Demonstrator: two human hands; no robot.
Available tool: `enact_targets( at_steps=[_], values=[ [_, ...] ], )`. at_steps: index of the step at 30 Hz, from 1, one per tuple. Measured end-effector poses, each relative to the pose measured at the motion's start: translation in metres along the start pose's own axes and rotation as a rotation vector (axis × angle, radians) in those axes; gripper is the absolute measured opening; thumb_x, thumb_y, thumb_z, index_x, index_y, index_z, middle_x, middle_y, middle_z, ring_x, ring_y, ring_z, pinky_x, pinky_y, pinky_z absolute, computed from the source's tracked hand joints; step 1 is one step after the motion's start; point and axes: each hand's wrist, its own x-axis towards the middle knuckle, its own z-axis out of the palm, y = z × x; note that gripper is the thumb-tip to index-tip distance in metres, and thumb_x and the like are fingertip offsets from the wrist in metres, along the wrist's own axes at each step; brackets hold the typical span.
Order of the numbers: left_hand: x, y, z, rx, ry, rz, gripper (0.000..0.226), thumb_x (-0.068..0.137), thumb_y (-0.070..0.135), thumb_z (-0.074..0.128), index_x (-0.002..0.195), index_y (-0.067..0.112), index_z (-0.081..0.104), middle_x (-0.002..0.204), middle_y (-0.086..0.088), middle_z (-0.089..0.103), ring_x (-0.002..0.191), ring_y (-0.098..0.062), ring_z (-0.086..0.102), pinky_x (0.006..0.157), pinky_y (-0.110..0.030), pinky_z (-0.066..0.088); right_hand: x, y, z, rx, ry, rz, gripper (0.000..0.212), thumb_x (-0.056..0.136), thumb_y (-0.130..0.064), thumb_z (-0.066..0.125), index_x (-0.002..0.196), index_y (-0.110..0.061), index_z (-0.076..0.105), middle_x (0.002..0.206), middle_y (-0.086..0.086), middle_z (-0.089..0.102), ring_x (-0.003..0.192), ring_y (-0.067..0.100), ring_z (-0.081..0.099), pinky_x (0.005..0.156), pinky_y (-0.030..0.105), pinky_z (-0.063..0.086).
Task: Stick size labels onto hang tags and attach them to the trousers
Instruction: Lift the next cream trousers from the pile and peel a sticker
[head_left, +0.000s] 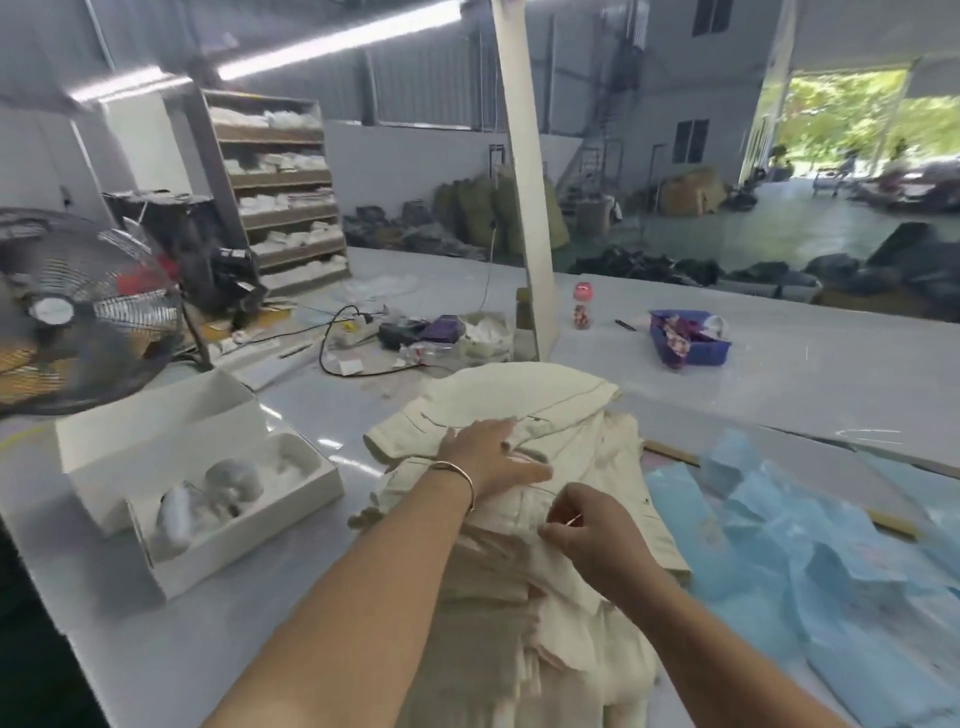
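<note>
Left hand (493, 457) lay flat, fingers spread, on cream trousers (524, 415) stacked mid-tabletop (779, 374), right hand (592, 535) at its 5 o'clock with grip pinched narrow on something thin, maybe a pin, nearer the waistband; hang tag not discernible

1. A standing fan (78, 306) sits at my far left.
2. An open white box (208, 467) lies on the surface (779, 374).
3. A blue basket (688, 338) rests beyond.
4. Blue plastic bags (810, 545) spread at my right.
5. Shelves (280, 187) stand behind.
</note>
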Motion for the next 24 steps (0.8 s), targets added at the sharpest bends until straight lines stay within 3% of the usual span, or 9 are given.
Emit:
enact_targets(
  at_steps=[3,7,10,12,14,16,19,21,24],
  values=[
    [0.037,0.01,0.01,0.146,-0.071,-0.039,0.086,0.069,0.075,0.057,0.141,0.033,0.038,0.139,-0.006,0.048,0.128,-0.03,0.046,0.102,-0.04,0.039,0.02,0.003,0.006,-0.024,-0.079,0.062,0.012,0.076,-0.013,0.064,0.073,-0.016,0.052,0.07,-0.005,0.055,0.064,0.012,0.047,0.06,0.03,0.038],
    [0.065,0.004,0.007,0.239,0.058,0.037,0.035,0.092,0.043,0.045,0.117,0.021,0.054,0.12,-0.011,0.062,0.111,-0.032,0.057,0.084,-0.034,0.041,0.031,0.005,0.012,-0.033,-0.124,0.082,0.016,0.076,-0.018,0.059,0.07,-0.019,0.044,0.067,-0.006,0.047,0.06,0.01,0.039,0.055,0.026,0.031],
    [0.071,-0.009,-0.013,0.253,0.065,0.109,0.023,0.096,0.033,0.046,0.107,0.019,0.06,0.12,-0.008,0.064,0.11,-0.031,0.058,0.087,-0.033,0.045,0.035,0.006,0.006,-0.004,-0.129,0.089,0.016,0.074,-0.018,0.064,0.068,-0.018,0.049,0.068,-0.003,0.052,0.062,0.011,0.045,0.057,0.027,0.036],
    [0.067,-0.007,-0.031,0.29,0.051,0.159,0.03,0.098,0.037,0.044,0.109,0.016,0.063,0.122,-0.007,0.063,0.113,-0.029,0.057,0.091,-0.034,0.046,0.041,0.008,-0.004,0.095,-0.011,0.095,0.016,0.077,-0.017,0.067,0.069,-0.013,0.055,0.067,0.003,0.059,0.059,0.013,0.051,0.057,0.03,0.042],
    [0.055,0.006,-0.054,0.308,0.063,0.196,0.031,0.097,0.033,0.044,0.113,0.015,0.065,0.123,-0.008,0.063,0.112,-0.028,0.056,0.089,-0.033,0.046,0.055,0.007,-0.019,0.327,0.143,0.146,0.019,0.086,-0.021,0.066,0.076,-0.007,0.058,0.066,0.009,0.063,0.053,0.014,0.054,0.053,0.029,0.044],
    [0.033,0.027,-0.083,0.313,0.1,0.246,0.025,0.094,0.027,0.044,0.101,0.017,0.066,0.113,-0.006,0.064,0.102,-0.027,0.057,0.077,-0.031,0.043,0.073,0.003,-0.03,0.753,0.13,0.26,0.031,0.093,-0.032,0.059,0.091,-0.002,0.056,0.076,0.017,0.067,0.061,0.02,0.062,0.057,0.029,0.05],
    [-0.016,0.059,-0.109,0.348,0.156,0.35,0.017,0.089,0.026,0.047,0.078,0.019,0.058,0.088,0.001,0.058,0.085,-0.025,0.05,0.059,-0.025,0.034,0.093,-0.001,-0.044,1.473,-0.242,0.364,0.08,0.086,-0.064,0.053,0.119,0.009,0.048,0.118,0.034,0.06,0.107,0.044,0.062,0.087,0.051,0.052],
    [-0.048,0.067,-0.102,0.345,0.012,0.496,0.02,0.092,0.037,0.051,0.095,0.021,0.062,0.096,0.0,0.061,0.094,-0.025,0.055,0.064,-0.026,0.035,0.098,-0.003,-0.05,1.615,-0.409,0.282,0.085,0.086,-0.069,0.046,0.121,0.008,0.059,0.12,0.029,0.062,0.111,0.042,0.061,0.091,0.052,0.051],
    [-0.073,0.055,-0.083,0.088,-0.47,0.483,0.042,0.086,0.061,0.059,0.112,0.028,0.061,0.106,0.009,0.065,0.095,-0.009,0.061,0.076,-0.024,0.044,0.104,-0.001,-0.046,1.265,-0.187,0.456,0.03,0.089,-0.024,0.056,0.093,0.003,0.069,0.078,0.018,0.073,0.065,0.03,0.071,0.055,0.036,0.059]
  ],
)
